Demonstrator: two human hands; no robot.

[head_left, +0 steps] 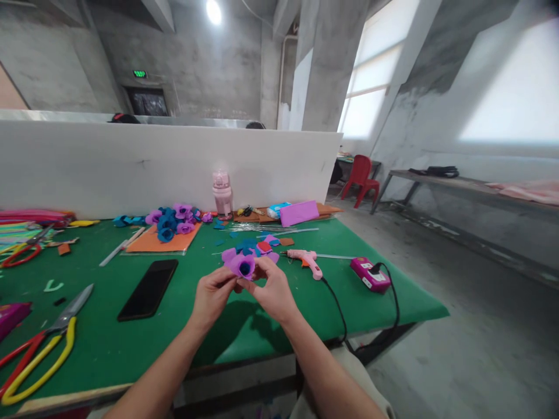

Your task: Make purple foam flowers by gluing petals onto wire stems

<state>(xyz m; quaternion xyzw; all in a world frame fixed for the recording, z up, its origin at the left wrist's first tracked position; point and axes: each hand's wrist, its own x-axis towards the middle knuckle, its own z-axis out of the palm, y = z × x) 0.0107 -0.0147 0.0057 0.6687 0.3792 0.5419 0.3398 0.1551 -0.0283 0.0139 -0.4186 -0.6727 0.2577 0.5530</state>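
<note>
A purple paper flower (pixel 234 262) with a dark blue centre is held up between both hands, above the front part of the table. My left hand (pixel 212 294) pinches it from the left, near its base. From the right, my right hand (pixel 271 286) closes thumb and fingers on its petals and lower edge. Behind the flower lie loose blue, purple and red paper pieces (pixel 264 247), partly hidden by it. A pink glue gun (pixel 306 259) rests just right of my right hand, a glue stick reaching out behind it.
On the green table (pixel 183 343) are a black phone (pixel 148 290), large scissors (pixel 52 343), finished blue and purple flowers (pixel 168 224) on orange paper, a pink bottle (pixel 222 195) and a magenta power box (pixel 370 274) with a black cable. A white partition (pixel 166 166) stands behind.
</note>
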